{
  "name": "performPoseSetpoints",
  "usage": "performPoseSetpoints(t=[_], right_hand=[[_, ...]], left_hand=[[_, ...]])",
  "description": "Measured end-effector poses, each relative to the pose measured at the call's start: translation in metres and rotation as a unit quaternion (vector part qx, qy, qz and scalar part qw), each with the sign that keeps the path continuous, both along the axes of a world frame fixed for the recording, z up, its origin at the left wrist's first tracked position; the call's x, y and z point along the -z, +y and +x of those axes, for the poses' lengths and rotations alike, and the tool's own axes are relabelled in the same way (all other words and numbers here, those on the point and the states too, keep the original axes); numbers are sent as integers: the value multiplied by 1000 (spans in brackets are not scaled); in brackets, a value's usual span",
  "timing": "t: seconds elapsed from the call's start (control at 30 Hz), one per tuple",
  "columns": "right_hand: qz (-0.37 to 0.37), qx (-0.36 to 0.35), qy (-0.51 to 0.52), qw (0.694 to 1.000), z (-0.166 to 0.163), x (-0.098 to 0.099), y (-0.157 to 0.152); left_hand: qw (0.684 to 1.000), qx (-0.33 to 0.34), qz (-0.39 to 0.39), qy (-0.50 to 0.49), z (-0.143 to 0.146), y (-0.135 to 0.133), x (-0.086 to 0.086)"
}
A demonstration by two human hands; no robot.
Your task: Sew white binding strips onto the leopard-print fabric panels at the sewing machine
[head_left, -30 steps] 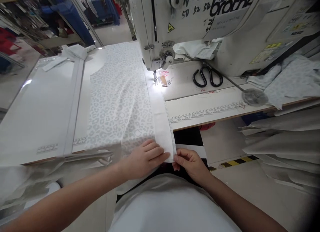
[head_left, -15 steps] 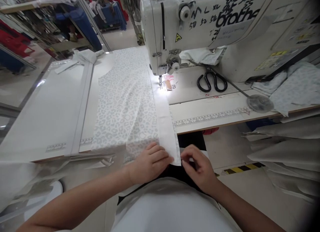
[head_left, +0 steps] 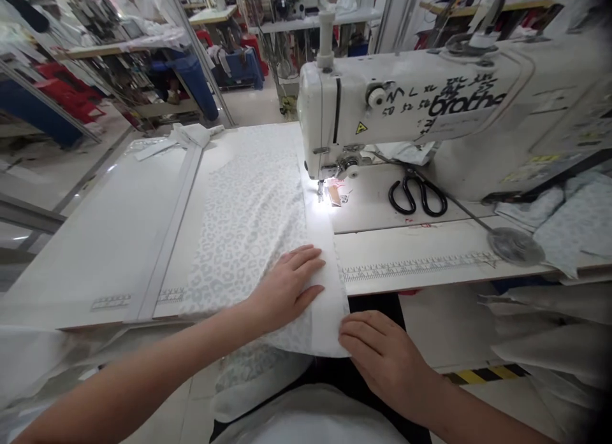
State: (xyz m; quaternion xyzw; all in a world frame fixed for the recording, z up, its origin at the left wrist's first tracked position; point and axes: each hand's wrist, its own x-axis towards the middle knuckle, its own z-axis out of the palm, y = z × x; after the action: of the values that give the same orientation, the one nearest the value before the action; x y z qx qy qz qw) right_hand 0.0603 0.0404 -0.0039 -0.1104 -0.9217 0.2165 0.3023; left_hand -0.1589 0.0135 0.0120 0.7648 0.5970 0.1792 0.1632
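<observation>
A pale leopard-print fabric point(head_left: 239, 227) lies across the table, with a plain white strip point(head_left: 326, 291) along its right edge. The strip runs up under the lit presser foot point(head_left: 320, 189) of the sewing machine point(head_left: 325, 113). My left hand point(head_left: 289, 288) rests flat on the fabric and the strip's left side, fingers spread. At the strip's lower right corner, my right hand point(head_left: 377, 348) pinches the edge of the fabric between thumb and fingers. Part of the fabric hangs over the table edge toward my lap.
Black-handled scissors point(head_left: 417, 195) lie on the machine bed, near a round clear disc point(head_left: 515, 245) on a rod. A printed ruler point(head_left: 415, 265) runs along the table's front. Folded print fabric point(head_left: 574, 221) sits at right. A long pale band point(head_left: 169, 227) crosses the table at left.
My left hand has moved up the fabric and flattened out with its fingers spread. My right hand has closed on the strip's corner. The view has tilted up, showing more of the room.
</observation>
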Motion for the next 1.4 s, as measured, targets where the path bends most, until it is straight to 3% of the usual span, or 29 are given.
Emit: performPoseSetpoints(t=[0.27,0.5,0.7,0.97,1.4], right_hand=[[17,-10,-17,1000,-24,-5,39],[55,-14,-45,997,-42,-2,71],[95,-13,-52,994,-58,-5,97],[156,-7,-62,986,-73,1,128],[168,34,-106,979,-84,1,166]], left_hand=[[998,30,-6,63,-32,40,1],[999,32,-18,24,-23,37,-1],[999,44,2,15,-48,57,-1],[994,112,12,-10,-52,63,1],[991,123,30,39,-83,110,6]])
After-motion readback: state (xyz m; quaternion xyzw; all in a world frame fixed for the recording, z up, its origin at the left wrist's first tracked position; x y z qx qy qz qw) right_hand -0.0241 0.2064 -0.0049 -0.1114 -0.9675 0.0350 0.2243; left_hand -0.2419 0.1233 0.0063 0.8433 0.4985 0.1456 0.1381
